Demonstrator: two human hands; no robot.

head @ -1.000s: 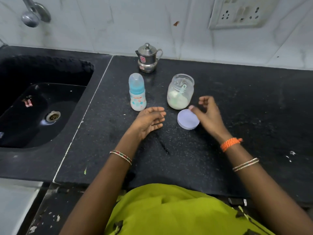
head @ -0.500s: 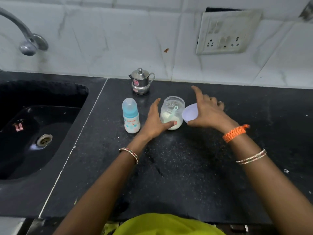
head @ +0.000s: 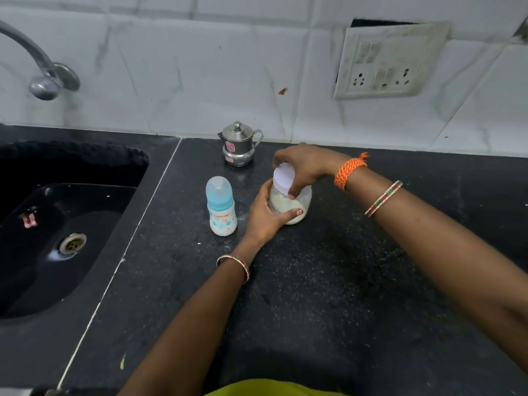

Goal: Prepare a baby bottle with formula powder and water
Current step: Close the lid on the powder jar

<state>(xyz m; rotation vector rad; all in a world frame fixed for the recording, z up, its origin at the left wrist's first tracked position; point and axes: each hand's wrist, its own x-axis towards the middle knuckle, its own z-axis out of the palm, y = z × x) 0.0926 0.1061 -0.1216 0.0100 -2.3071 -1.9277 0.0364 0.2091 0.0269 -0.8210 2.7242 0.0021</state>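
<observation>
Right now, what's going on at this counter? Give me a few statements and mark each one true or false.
1. The left hand grips the jar. True.
2. The right hand holds the lid on top of the jar. True.
3. The bottle lies on its side. False: it stands upright, cap on.
4. The steel pot sits in the sink. False: it stands on the counter by the wall.
5. The bottle stands right of the jar. False: left.

A home kitchen: black stone counter (head: 328, 295), sink (head: 94, 178), tap (head: 43, 78), tiled wall (head: 200, 67)
</observation>
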